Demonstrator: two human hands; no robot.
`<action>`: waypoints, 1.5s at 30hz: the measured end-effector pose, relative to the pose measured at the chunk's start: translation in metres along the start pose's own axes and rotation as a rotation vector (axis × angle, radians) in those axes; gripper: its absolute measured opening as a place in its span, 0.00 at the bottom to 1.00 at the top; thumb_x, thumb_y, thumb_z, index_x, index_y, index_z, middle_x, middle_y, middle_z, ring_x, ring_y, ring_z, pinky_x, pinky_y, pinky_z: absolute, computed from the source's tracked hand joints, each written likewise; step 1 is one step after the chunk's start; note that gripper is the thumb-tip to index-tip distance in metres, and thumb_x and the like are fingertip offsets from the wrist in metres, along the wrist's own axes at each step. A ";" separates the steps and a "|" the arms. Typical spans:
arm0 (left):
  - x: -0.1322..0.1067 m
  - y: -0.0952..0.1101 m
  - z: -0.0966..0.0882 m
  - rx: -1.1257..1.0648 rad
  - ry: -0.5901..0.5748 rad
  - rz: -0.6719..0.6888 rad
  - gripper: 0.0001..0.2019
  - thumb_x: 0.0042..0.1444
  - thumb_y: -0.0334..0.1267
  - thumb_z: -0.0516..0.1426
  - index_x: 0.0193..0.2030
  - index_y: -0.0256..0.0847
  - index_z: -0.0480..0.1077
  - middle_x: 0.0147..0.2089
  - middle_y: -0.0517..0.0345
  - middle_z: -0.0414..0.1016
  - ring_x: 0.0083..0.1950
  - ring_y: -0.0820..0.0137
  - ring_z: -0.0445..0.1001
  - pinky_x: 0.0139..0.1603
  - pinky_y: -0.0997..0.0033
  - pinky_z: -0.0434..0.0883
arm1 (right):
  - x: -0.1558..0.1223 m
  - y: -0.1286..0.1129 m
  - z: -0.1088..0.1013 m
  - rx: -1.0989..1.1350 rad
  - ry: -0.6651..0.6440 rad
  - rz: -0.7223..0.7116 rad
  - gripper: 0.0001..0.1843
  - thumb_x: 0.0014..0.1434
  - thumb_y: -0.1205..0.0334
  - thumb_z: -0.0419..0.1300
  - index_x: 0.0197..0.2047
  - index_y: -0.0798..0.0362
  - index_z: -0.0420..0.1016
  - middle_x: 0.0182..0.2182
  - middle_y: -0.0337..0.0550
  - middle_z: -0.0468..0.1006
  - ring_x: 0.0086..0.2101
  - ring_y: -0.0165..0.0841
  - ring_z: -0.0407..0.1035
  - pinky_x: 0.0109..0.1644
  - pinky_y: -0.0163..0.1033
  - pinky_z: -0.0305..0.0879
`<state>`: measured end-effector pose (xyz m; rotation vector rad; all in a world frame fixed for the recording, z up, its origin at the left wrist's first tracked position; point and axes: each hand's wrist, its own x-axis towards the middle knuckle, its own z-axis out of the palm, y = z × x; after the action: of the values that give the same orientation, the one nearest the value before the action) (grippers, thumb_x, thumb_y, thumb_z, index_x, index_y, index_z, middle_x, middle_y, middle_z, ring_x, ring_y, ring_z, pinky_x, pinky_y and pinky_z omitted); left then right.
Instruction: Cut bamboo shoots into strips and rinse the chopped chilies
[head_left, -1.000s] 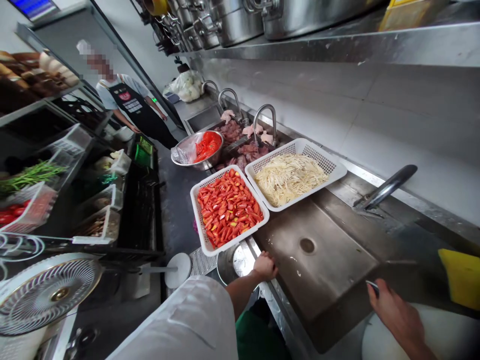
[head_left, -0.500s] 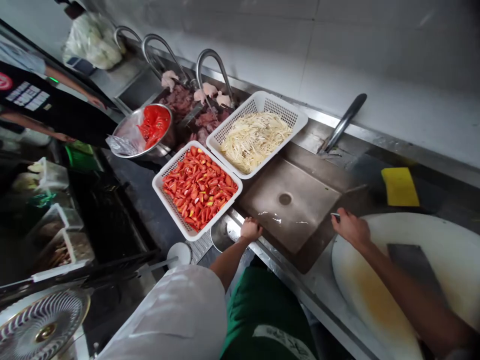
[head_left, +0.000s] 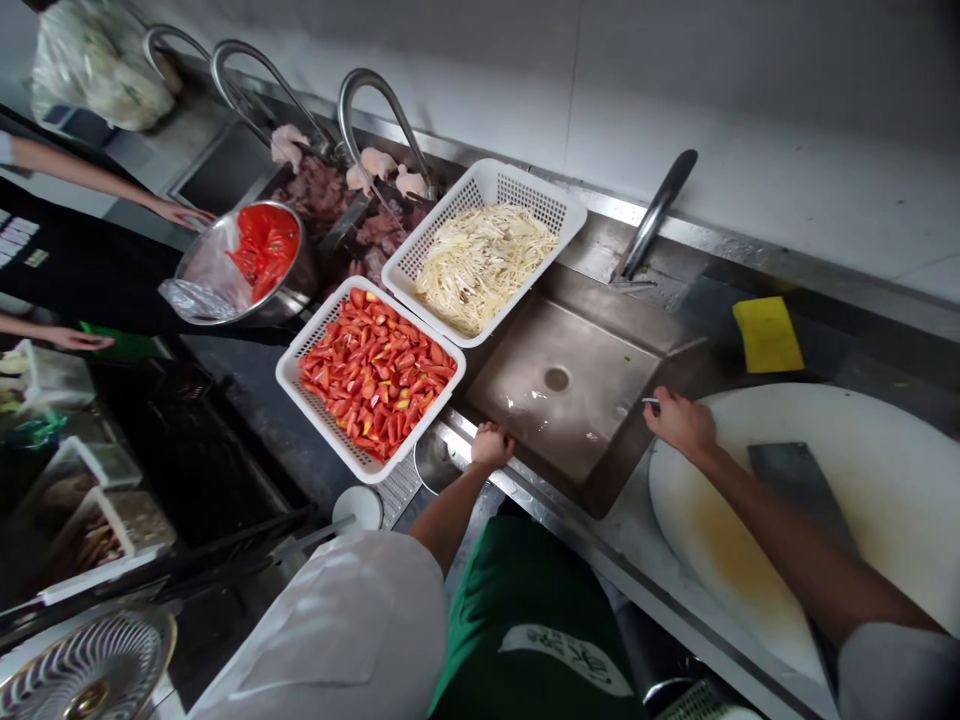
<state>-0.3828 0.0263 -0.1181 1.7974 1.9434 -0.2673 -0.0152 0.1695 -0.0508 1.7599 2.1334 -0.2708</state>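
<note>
My left hand (head_left: 493, 446) is closed at the front rim of the steel sink (head_left: 517, 385), its fingers curled over the edge. My right hand (head_left: 681, 420) is closed at the sink's right side, around a small thing with a pale end (head_left: 652, 403); the rest of it is hidden in the fist. Just under my right forearm lies a cleaver (head_left: 802, 490) on a round white cutting board (head_left: 720, 480). Left of my left hand stands a white basket (head_left: 292, 368) of cut red peppers (head_left: 375, 370). Behind it, another white basket (head_left: 559, 205) holds enoki mushrooms (head_left: 484, 260).
A yellow cloth (head_left: 768, 335) lies behind the board. A bent faucet (head_left: 656, 215) rises behind the sink. Raw meat (head_left: 319, 195) fills a farther basin. A co-worker's hand (head_left: 184, 214) is at a metal bowl (head_left: 292, 295) with red contents. A fan (head_left: 90, 665) stands at lower left.
The view has shifted, so the scene sits further left and higher. The co-worker's hand has come to the metal bowl's rim. My hands stay at the same places by the sink.
</note>
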 end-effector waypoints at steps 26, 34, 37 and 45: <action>0.000 -0.002 0.002 0.023 -0.001 0.009 0.15 0.69 0.39 0.54 0.46 0.36 0.82 0.49 0.38 0.84 0.58 0.50 0.77 0.62 0.54 0.67 | -0.003 -0.007 -0.015 0.035 -0.069 0.029 0.19 0.76 0.57 0.50 0.58 0.57 0.76 0.51 0.60 0.85 0.49 0.45 0.82 0.48 0.40 0.69; 0.004 -0.002 0.005 0.067 0.023 0.049 0.16 0.69 0.40 0.52 0.44 0.37 0.81 0.48 0.38 0.84 0.57 0.49 0.78 0.61 0.54 0.67 | 0.001 -0.002 -0.013 0.039 -0.054 0.028 0.18 0.76 0.56 0.50 0.58 0.56 0.74 0.52 0.56 0.85 0.49 0.46 0.82 0.49 0.41 0.71; 0.003 -0.002 0.005 0.076 0.032 0.042 0.15 0.69 0.40 0.53 0.44 0.39 0.80 0.48 0.40 0.85 0.57 0.50 0.78 0.61 0.55 0.67 | 0.000 -0.002 -0.012 0.042 -0.048 0.027 0.18 0.76 0.57 0.50 0.58 0.57 0.74 0.51 0.57 0.85 0.48 0.45 0.82 0.49 0.41 0.70; 0.004 0.001 0.003 0.033 0.019 0.028 0.13 0.68 0.39 0.54 0.43 0.38 0.81 0.49 0.39 0.84 0.57 0.50 0.77 0.62 0.55 0.67 | 0.000 -0.002 -0.012 0.038 -0.054 0.044 0.21 0.77 0.55 0.49 0.60 0.59 0.74 0.51 0.62 0.84 0.48 0.44 0.82 0.50 0.39 0.70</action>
<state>-0.3813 0.0283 -0.1223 1.8530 1.9362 -0.2755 -0.0187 0.1736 -0.0395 1.7975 2.0621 -0.3463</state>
